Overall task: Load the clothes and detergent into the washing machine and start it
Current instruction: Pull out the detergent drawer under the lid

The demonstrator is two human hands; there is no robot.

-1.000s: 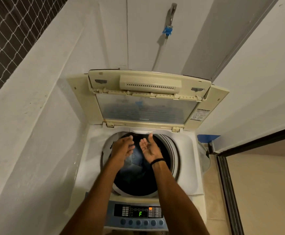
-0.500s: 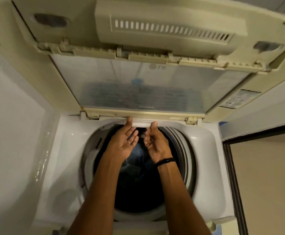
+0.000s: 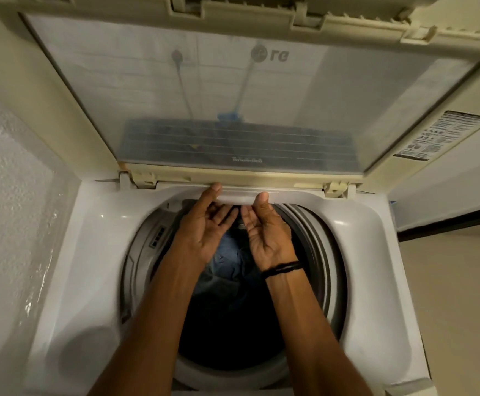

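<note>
The white top-loading washing machine (image 3: 90, 252) stands below me with its lid (image 3: 233, 95) raised upright against the back. Blue clothes (image 3: 227, 258) lie inside the dark drum (image 3: 327, 252). At the back rim of the opening sits a white detergent drawer front (image 3: 237, 197). My left hand (image 3: 201, 235) and my right hand (image 3: 270, 238) reach over the drum, palms up. Each thumb rests on top of the drawer front and the fingers curl beneath it. A black band circles my right wrist. No detergent container is in view.
A textured white wall (image 3: 10, 195) runs close along the machine's left side. To the right are a beige floor (image 3: 456, 281) and a dark door track (image 3: 447, 227). A printed label (image 3: 438, 135) sits on the lid frame's right side.
My head has come closer, so the control panel has left the view. Both hands moved from above the drum back to the rim, and their thumbs now lie on the drawer front.
</note>
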